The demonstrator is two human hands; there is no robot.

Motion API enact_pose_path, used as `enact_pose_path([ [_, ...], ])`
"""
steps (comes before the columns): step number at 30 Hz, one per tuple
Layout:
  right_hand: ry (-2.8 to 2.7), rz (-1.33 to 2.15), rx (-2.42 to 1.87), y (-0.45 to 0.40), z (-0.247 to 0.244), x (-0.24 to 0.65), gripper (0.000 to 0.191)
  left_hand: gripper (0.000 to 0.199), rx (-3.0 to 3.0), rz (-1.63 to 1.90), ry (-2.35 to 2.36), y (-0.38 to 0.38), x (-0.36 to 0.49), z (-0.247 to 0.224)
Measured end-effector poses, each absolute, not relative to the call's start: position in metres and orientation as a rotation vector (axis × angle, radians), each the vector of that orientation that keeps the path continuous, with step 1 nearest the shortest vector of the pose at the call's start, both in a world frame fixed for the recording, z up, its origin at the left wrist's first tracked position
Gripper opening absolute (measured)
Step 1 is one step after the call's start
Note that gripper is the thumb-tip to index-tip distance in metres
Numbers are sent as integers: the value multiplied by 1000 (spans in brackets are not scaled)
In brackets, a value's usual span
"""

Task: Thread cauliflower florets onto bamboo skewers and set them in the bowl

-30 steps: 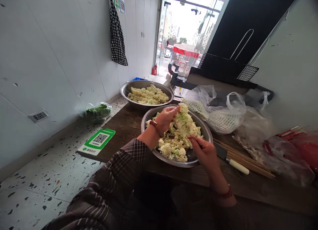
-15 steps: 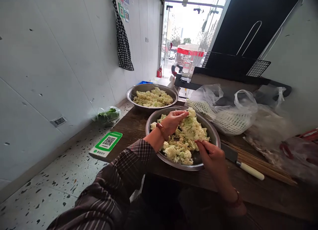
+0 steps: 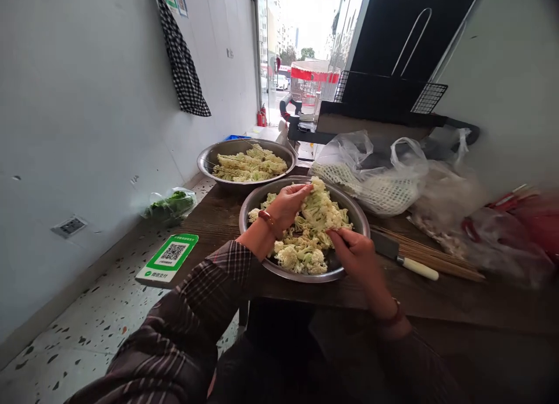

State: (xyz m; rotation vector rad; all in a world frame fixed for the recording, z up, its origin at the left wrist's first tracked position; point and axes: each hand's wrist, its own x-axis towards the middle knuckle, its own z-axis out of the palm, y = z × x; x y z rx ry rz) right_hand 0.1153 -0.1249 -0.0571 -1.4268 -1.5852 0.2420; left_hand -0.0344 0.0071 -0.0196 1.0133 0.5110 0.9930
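My left hand, with a reddish bangle at the wrist, pinches the upper end of a row of pale cauliflower florets above the near metal basin. At the lower end of that row, my right hand is closed, fingertips pressed together on what seems a thin bamboo skewer, mostly hidden by fingers and florets. Loose cauliflower pieces lie in the basin under both hands. Behind it, a second metal basin holds more cauliflower with thin sticks poking out.
Right of the near basin lie a cleaver with a pale handle and a bundle of bamboo skewers. Plastic bags crowd the table's back right. A green QR-code sign sits at the left edge. Bagged greens are beyond it.
The whole view has shifted, so everything appears further left and slightly higher. Both hands keep their hold on the cauliflower row, with little visible change between them.
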Motion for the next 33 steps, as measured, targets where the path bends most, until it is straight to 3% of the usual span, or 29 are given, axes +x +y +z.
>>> enact_pose_path([
  [6, -1664, 396, -1470, -119, -57, 124, 31, 33, 955, 1088, 731, 17, -42, -18],
  [12, -1723, 229, -1485, -122, -60, 132, 30, 38, 968, 1117, 770, 17, -43, -19],
  [21, -1450, 309, -1491, -130, -48, 147, 39, 48, 1186, 1090, 715, 5, -44, -9],
  [27, -1312, 511, -1466, -128, -36, 157, 45, 37, 1616, 1076, 753, 2, -91, 5],
  [33, -1355, 559, -1486, -105, -16, 150, 43, 21, 1930, 1388, 1264, 16, -174, -22],
])
